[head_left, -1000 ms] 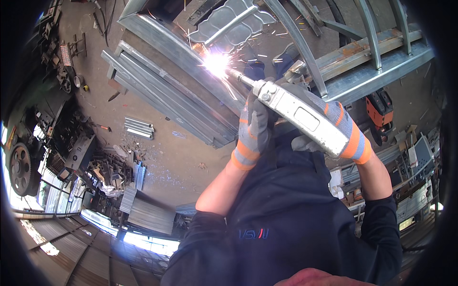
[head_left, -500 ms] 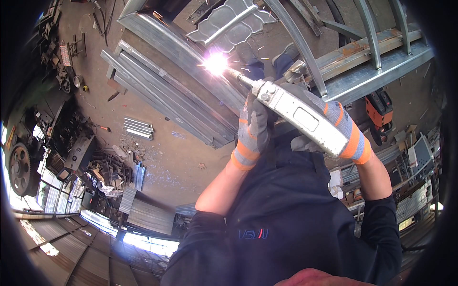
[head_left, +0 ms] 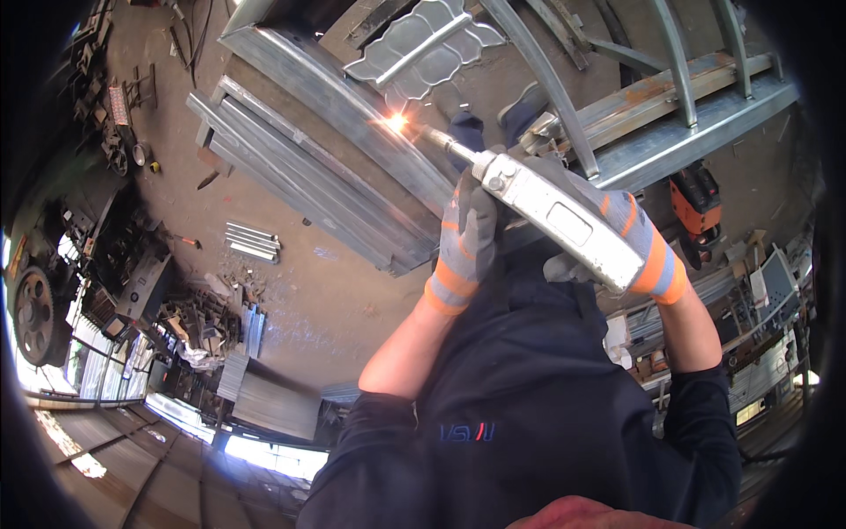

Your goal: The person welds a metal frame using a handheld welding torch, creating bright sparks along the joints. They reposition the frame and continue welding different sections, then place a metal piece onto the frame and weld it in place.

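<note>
While the right hand (head_left: 627, 219) was clamped around the torch (head_left: 548, 210), the tool was steadied by the left hand (head_left: 471, 234), nearer the tip (head_left: 432, 136); the tool's long axis was pointed forward-left, toward a glowing spot (head_left: 397, 122) at the metal bar (head_left: 319, 85).

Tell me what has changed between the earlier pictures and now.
The white glare and flying sparks shrank to a small orange glow at the metal beam. Nothing was let go: the right hand still holds the torch, the left hand at its front.
</note>
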Demonstrator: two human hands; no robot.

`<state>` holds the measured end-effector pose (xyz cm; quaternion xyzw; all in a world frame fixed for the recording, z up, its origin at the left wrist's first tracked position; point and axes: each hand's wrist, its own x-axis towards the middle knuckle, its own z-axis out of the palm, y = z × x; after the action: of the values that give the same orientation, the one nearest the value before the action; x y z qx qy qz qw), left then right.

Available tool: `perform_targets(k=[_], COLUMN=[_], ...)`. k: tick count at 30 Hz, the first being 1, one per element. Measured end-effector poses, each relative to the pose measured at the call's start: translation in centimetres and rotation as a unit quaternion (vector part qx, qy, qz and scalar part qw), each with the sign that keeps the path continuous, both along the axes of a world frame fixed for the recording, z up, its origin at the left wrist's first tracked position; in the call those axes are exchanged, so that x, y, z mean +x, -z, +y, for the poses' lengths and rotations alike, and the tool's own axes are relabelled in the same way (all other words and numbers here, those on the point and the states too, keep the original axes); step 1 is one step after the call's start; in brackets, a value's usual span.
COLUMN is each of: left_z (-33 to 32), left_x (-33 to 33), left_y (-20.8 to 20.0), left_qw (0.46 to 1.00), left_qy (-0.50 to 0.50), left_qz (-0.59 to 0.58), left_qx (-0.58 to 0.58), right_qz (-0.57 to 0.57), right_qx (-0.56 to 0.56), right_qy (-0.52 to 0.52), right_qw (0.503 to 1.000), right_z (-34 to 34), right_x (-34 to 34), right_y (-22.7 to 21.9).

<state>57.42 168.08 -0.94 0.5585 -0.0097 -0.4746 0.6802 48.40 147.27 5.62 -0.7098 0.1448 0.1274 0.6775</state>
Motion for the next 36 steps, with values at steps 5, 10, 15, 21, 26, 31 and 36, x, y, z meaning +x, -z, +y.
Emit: perform_targets(k=[5,10,15,21,26,31,36], left_z=[0.0,-3.8,-13.1,-33.5,-43.6,-46.0,-45.3], left_x=[0.0,0.6,2.1,6.0,10.2,11.8,12.7], left_y=[-2.1,-3.0,-3.4,-2.4,-3.3,-3.6,-4.9], left_qw=[0.988,0.993,0.991,0.760,0.574,0.541,0.546], left_qy=[0.029,0.061,0.056,0.125,0.295,0.362,0.379], left_qz=[0.153,0.067,-0.060,-0.617,-0.638,-0.608,-0.614], left_qx=[0.013,-0.076,-0.104,0.161,0.419,0.454,0.425], right_qz=[0.076,0.077,0.104,-0.018,-0.023,0.023,-0.024], right_qx=[0.010,-0.110,-0.114,-0.180,-0.169,-0.033,-0.269], right_qy=[0.038,0.086,0.164,0.186,0.193,0.278,0.188], right_qw=[0.996,0.987,0.974,0.966,0.966,0.960,0.944], right_z=[-1.2,-4.2,-7.0,-13.5,-20.9,-25.4,-27.8], right_x=[-3.2,-8.6,-14.8,-22.2,-29.9,-35.1,-36.7], right_y=[-3.5,-9.8,-12.4,-9.8,-8.5,-10.6,-11.3])
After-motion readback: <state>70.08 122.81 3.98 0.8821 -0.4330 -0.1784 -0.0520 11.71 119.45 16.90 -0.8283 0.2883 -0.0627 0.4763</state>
